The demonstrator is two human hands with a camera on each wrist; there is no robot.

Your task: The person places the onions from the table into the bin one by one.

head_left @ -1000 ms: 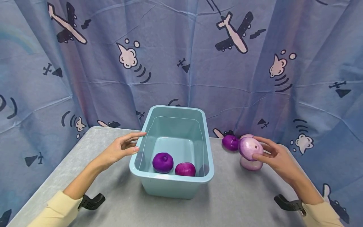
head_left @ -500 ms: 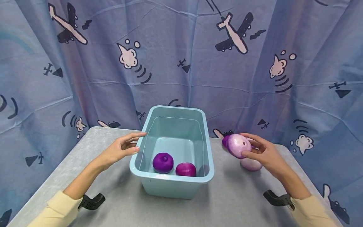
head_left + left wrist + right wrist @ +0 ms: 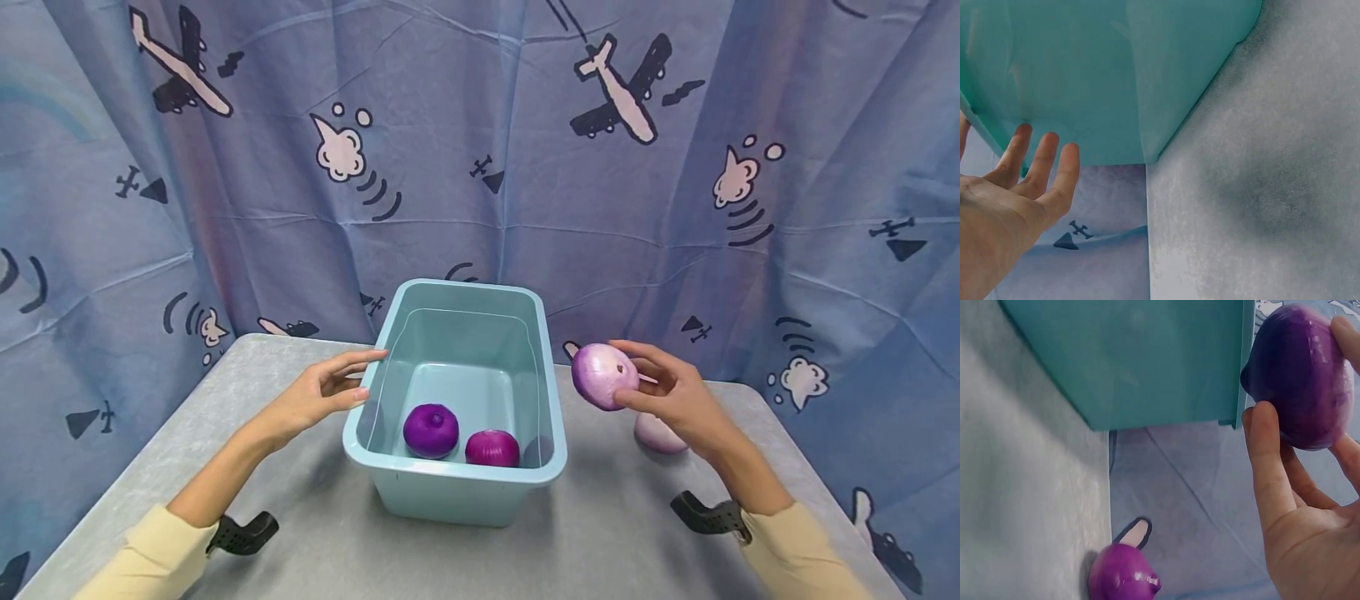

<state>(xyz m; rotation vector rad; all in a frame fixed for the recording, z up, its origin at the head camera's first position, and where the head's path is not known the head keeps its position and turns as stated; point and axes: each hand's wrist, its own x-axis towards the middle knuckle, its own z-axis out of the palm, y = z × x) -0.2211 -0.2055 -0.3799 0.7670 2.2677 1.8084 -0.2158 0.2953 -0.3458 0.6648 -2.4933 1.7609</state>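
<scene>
Pinched at its right side by the right hand (image 3: 678, 404), a pale purple onion (image 3: 600, 377) is held above the table (image 3: 600, 533), right of the bin (image 3: 450, 496) whose left rim (image 3: 387, 321) is touched by the relaxed left hand (image 3: 318, 392), and might be dropped should its glossy skin slip.

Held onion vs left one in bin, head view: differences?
The held onion looks mostly pale lilac, the left onion deep purple. The held onion shows a dark spot, the left onion a nub. The right hand grips the held onion in the air; the left onion sits in the bin. Both are rounded.
</scene>
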